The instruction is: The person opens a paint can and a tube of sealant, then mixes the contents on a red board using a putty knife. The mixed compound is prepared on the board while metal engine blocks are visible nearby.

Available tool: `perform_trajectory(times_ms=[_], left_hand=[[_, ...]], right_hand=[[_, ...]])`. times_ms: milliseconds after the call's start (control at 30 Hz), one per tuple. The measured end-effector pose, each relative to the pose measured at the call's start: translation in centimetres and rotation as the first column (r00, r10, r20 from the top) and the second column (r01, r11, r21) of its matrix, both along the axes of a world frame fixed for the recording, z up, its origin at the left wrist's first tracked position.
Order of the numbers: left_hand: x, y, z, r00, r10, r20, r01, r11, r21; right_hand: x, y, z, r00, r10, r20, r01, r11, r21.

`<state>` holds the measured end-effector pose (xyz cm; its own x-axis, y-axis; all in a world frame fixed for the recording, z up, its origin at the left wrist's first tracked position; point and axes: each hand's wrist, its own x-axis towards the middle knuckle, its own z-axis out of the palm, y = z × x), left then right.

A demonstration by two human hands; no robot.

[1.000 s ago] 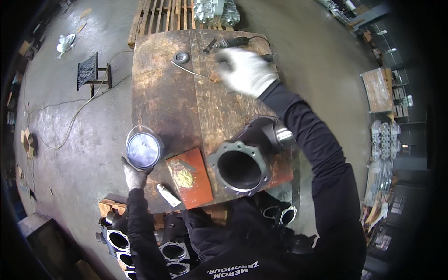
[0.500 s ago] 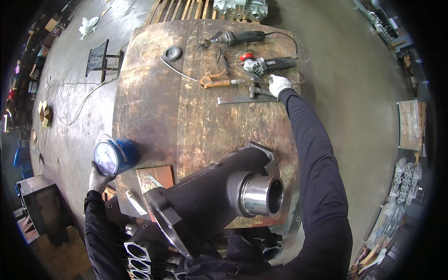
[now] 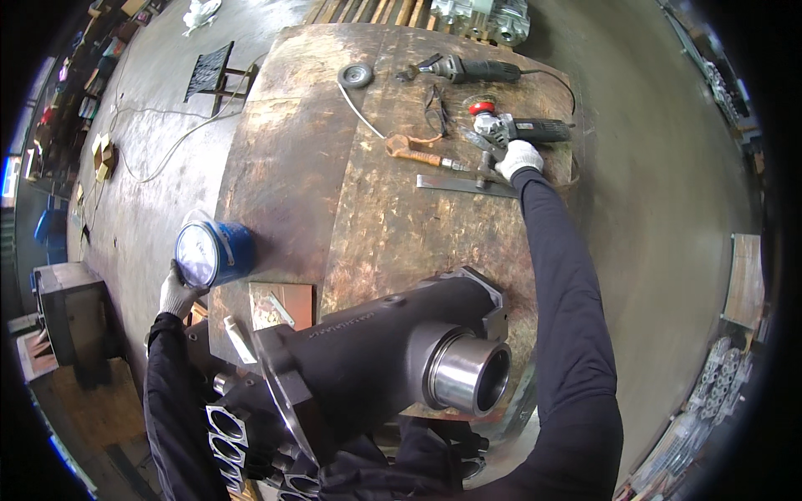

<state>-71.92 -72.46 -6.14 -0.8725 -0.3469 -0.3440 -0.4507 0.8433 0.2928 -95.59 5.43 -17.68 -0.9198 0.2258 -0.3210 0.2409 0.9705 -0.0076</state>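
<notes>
My left hand (image 3: pixel 179 296), in a white glove, grips a blue can (image 3: pixel 232 250) by its lower side at the table's left edge, its pale round end facing me. Far off at the right, my gloved right hand (image 3: pixel 520 160) is closed among the tools. What its fingers hold is hard to make out; a grey metal piece shows beside them. Close by are an angle grinder (image 3: pixel 535 129) with a red disc guard, a hammer head (image 3: pixel 485 167) and a flat metal bar (image 3: pixel 455 183). A large dark cast pipe (image 3: pixel 376 346) with a shiny machined neck (image 3: pixel 464 367) lies in front of me.
The worn wooden table (image 3: pixel 276 167) also carries a second grinder (image 3: pixel 476 70), an orange-handled air tool (image 3: pixel 413 154), a small wheel (image 3: pixel 356 76), a brown board (image 3: pixel 288 305) and a white tube (image 3: pixel 240 340). A black stand (image 3: pixel 213 75) is on the floor at left.
The view has shifted, so the table's things sit farther right. My right hand has moved slightly left, toward the grinder and hammer. The can stays in my left hand.
</notes>
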Motion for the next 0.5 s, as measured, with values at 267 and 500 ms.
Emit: perform_trajectory(times_ms=[267, 500], left_hand=[[-1.7, 3.0, 2.7, 0.973, -0.172, 0.151, 0.185, 0.98, -0.076], [-0.9, 3.8, 3.5, 0.999, -0.022, 0.045, 0.023, 1.0, -0.02]], right_hand=[[3.0, 0.0, 11.0, 0.985, 0.165, 0.06, -0.111, 0.849, -0.516], [11.7, -12.5, 34.0, 0.997, -0.081, -0.012, 0.031, 0.515, -0.856]])
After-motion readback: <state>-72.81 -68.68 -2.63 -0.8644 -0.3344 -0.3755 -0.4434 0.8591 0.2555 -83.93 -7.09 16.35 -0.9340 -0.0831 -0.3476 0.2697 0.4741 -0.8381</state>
